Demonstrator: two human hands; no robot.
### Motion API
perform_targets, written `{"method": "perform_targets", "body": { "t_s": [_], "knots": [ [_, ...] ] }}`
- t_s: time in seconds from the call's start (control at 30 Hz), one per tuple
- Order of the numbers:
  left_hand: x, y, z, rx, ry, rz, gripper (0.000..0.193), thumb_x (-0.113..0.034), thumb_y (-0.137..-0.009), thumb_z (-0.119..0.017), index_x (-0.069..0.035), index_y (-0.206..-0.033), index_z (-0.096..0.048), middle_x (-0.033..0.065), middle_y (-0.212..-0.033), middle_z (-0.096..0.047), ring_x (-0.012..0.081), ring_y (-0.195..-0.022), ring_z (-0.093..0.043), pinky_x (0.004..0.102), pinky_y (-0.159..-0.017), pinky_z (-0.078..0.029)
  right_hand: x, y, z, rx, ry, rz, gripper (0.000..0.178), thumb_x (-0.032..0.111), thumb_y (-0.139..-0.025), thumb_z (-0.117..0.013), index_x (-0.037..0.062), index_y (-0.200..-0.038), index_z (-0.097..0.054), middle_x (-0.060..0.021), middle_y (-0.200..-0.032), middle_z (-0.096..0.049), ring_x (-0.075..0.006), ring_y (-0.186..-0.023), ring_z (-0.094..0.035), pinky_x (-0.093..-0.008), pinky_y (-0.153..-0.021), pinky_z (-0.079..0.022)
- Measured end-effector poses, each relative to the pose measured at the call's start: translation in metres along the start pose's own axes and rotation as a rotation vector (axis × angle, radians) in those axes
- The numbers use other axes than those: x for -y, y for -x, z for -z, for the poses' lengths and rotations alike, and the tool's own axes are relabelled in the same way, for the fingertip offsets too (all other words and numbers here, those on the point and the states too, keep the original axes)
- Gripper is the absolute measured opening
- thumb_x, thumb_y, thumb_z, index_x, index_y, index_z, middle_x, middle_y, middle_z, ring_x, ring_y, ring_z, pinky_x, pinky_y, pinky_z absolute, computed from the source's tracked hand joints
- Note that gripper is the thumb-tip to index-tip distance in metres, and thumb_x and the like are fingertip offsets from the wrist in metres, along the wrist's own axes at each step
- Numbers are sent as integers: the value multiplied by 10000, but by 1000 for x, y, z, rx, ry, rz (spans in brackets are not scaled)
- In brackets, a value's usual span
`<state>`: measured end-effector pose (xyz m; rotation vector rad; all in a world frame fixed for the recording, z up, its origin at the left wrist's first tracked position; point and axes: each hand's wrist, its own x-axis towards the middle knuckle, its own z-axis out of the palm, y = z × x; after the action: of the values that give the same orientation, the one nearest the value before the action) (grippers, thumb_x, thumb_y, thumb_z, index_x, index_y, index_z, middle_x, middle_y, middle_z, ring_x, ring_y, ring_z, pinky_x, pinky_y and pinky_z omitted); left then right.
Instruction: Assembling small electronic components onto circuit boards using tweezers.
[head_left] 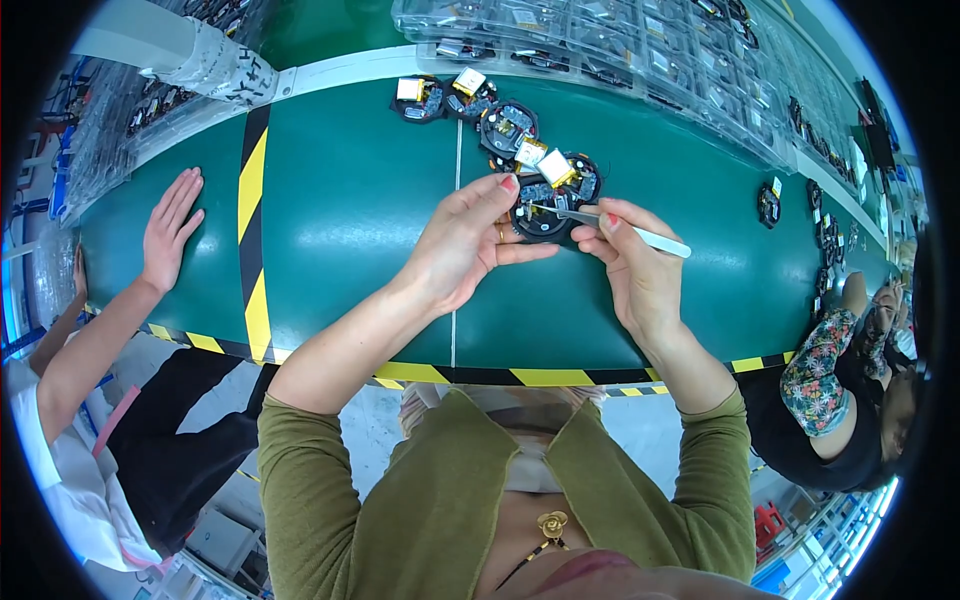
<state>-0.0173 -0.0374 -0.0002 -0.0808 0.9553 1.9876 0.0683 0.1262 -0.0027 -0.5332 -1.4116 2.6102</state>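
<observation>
My left hand (455,240) grips the left side of a round black electronic housing (540,228) with a small circuit board inside, thumb on its upper rim and fingers along its lower edge. In my right hand (640,265) is a pair of tweezers (655,240) with a pale handle. Their metal tips reach into the housing, by a small yellowish part near my left thumb. What the tips pinch, if anything, is too small to tell. Against the far side of this housing lies another round unit (586,180), with a silver and yellow battery pouch (556,168) on it.
More round units (508,128) trail away on the green bench (350,200). Stacked clear trays (600,45) of units line the back. Yellow-black tape (254,200) crosses the bench at left, where a co-worker's hand (172,235) rests. Another person's floral sleeve (818,375) is at right.
</observation>
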Motion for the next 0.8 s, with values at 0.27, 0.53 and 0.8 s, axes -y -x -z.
{"method": "perform_targets", "body": {
  "t_s": [0.27, 0.53, 0.8],
  "knots": [
    [2, 0, 1, -3, 37, -16, 283, -193, -919, -356, 32, -1074, -428, 135, -996, -546, 235, -893, -583, 397, -802, -499, -4, -1, 0, 5, -53, -3, 184, 15, -830, -501, -67, -989, -542, -181, -924, -577, -280, -791, -610, -314, -690, -519],
    [1, 0, 0, 3, 69, -11, 272, -183, -918, -358, 29, -1074, -426, 138, -1005, -540, 243, -904, -579, 409, -807, -496, -3, 1, 2, 10, -71, 7, 172, 19, -834, -495, -61, -978, -545, -173, -923, -579, -286, -788, -612, -319, -683, -519],
    [2, 1, -3, 8, 43, -6, 259, -172, -914, -364, 27, -1074, -414, 134, -1008, -532, 242, -909, -577, 414, -809, -494, -3, 2, 3, 43, -75, 28, 165, 14, -840, -480, -50, -972, -554, -184, -948, -575, -287, -791, -611, -324, -683, -520]
  ]
}}
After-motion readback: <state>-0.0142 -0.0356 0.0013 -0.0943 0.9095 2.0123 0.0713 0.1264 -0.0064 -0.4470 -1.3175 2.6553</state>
